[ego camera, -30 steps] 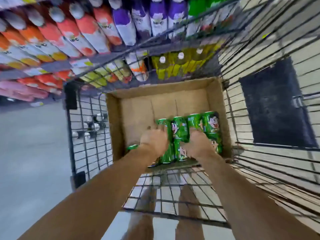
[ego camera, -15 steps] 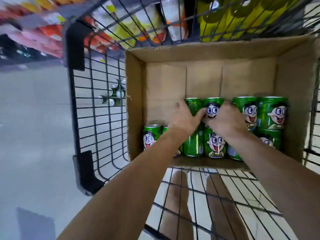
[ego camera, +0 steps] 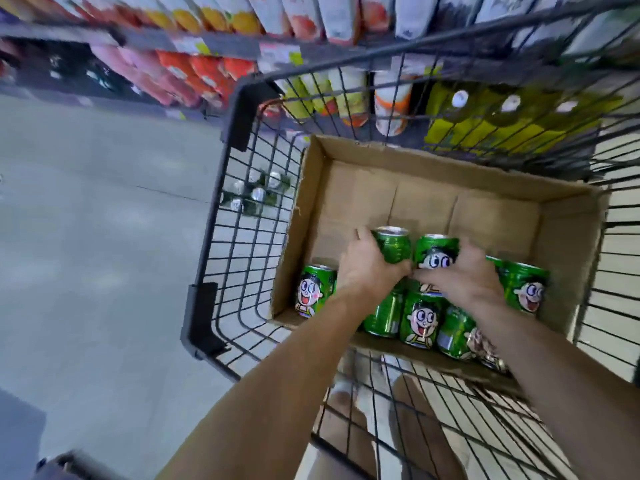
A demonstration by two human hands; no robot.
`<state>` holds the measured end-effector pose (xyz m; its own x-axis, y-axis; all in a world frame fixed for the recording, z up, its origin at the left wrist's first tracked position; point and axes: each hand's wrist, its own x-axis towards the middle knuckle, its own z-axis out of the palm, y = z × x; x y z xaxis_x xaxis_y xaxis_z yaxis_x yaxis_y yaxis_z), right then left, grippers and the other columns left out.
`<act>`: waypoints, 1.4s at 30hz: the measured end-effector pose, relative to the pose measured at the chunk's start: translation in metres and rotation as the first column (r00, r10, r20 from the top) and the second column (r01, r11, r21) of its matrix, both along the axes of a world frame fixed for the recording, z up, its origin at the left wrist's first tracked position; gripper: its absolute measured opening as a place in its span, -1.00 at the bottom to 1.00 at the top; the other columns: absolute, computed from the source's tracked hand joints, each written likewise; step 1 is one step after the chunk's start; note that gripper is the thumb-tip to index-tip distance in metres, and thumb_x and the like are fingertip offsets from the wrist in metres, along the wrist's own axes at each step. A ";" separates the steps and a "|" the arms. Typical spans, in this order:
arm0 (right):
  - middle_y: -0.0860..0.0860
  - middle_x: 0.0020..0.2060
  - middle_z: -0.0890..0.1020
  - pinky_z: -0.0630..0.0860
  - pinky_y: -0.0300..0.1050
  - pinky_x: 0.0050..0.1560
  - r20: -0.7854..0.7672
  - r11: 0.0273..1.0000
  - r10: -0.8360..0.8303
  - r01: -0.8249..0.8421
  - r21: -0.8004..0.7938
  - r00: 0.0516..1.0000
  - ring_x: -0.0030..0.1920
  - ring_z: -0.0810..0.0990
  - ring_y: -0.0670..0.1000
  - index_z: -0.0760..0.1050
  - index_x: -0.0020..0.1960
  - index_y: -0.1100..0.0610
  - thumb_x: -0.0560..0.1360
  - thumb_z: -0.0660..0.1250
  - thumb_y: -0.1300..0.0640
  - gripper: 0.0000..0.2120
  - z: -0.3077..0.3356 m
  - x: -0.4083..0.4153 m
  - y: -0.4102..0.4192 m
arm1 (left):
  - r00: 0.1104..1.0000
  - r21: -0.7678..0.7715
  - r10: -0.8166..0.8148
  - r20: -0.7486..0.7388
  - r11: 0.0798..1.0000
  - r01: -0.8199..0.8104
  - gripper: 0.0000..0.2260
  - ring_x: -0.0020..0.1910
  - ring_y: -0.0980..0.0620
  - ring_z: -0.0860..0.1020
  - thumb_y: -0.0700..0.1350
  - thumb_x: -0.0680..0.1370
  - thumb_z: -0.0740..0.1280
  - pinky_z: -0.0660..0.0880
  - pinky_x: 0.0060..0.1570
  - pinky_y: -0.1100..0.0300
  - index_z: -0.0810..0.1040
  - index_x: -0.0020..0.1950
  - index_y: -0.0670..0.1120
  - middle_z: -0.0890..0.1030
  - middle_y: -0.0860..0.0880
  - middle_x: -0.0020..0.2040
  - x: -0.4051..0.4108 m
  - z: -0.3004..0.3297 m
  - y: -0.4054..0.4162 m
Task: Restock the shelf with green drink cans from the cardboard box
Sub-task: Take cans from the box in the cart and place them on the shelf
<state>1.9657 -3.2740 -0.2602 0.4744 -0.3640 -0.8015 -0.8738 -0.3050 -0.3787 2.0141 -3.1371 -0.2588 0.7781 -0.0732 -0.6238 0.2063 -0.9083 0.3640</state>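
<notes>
While each hand curls its grip round one upper-tier green can, left hand [ego camera: 369, 271] on the plain-sided can [ego camera: 393, 244], right hand [ego camera: 465, 277] on the face-printed can [ego camera: 437, 252], the remaining cans [ego camera: 420, 318] stand just below inside the cardboard box [ego camera: 391, 199], probably stacked for paired lifting toward the shelf [ego camera: 194, 46] beyond.

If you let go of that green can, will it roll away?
Probably, if it lands sideways: the can in the left hand is round and smooth. It looks stiff. The box walls would likely stop it.
</notes>
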 end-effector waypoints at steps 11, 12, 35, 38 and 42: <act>0.00 -0.10 0.64 0.56 0.03 0.01 0.252 0.999 0.034 -0.025 -0.039 0.967 -0.07 0.63 0.12 0.38 0.11 -0.04 0.26 0.58 0.00 -0.46 0.119 0.031 0.051 | 0.974 -0.179 0.139 0.181 0.978 -0.106 -0.33 0.18 -0.06 0.46 0.14 0.33 0.53 0.41 0.23 0.10 0.40 0.30 -0.13 0.40 -0.08 0.21 0.034 0.125 0.078; -0.03 -0.08 0.64 0.56 0.06 0.05 0.290 0.998 0.065 -0.055 -0.041 0.955 -0.04 0.63 0.10 0.37 0.17 -0.04 0.20 0.59 -0.04 -0.37 0.130 0.034 0.060 | 0.965 -0.206 0.152 0.213 0.973 -0.108 -0.33 0.18 -0.04 0.45 0.15 0.32 0.54 0.40 0.23 0.12 0.40 0.29 -0.13 0.42 -0.08 0.20 0.037 0.142 0.090; -0.08 0.15 0.56 0.54 -0.02 0.09 0.743 0.888 0.459 -0.271 -0.371 0.487 0.19 0.57 0.02 0.27 0.42 -0.07 0.32 0.57 -0.05 -0.23 0.423 0.066 0.384 | 0.718 -0.413 0.326 0.615 0.909 -0.058 -0.29 0.08 0.01 0.57 0.23 0.26 0.55 0.55 0.07 0.03 0.39 0.28 0.00 0.59 0.01 0.13 0.039 0.438 0.461; -0.14 0.06 0.50 0.48 -0.14 0.05 0.809 0.906 0.417 -0.264 -0.332 0.414 0.13 0.56 -0.03 0.32 0.38 -0.03 0.33 0.60 0.03 -0.29 0.448 0.076 0.410 | 0.698 -0.403 0.317 0.642 0.914 -0.044 -0.30 0.06 0.04 0.57 0.19 0.31 0.56 0.54 0.04 0.10 0.37 0.32 -0.01 0.61 0.04 0.11 0.051 0.458 0.484; -0.21 0.05 0.52 0.53 -0.10 0.07 0.849 0.912 0.402 -0.229 -0.339 0.342 0.11 0.56 -0.09 0.29 0.22 -0.22 0.30 0.59 0.02 -0.35 0.466 0.099 0.440 | 0.629 -0.414 0.339 0.700 0.910 -0.030 -0.30 0.03 0.09 0.59 0.18 0.26 0.58 0.53 0.02 0.17 0.41 0.32 0.04 0.63 0.10 0.06 0.069 0.471 0.511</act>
<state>2.0644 -2.8341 0.2058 0.9761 -0.0788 0.2027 0.1160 -0.5997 -0.7918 2.0833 -2.6261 0.2123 0.9763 0.0474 0.2114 -0.1260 -0.6693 0.7323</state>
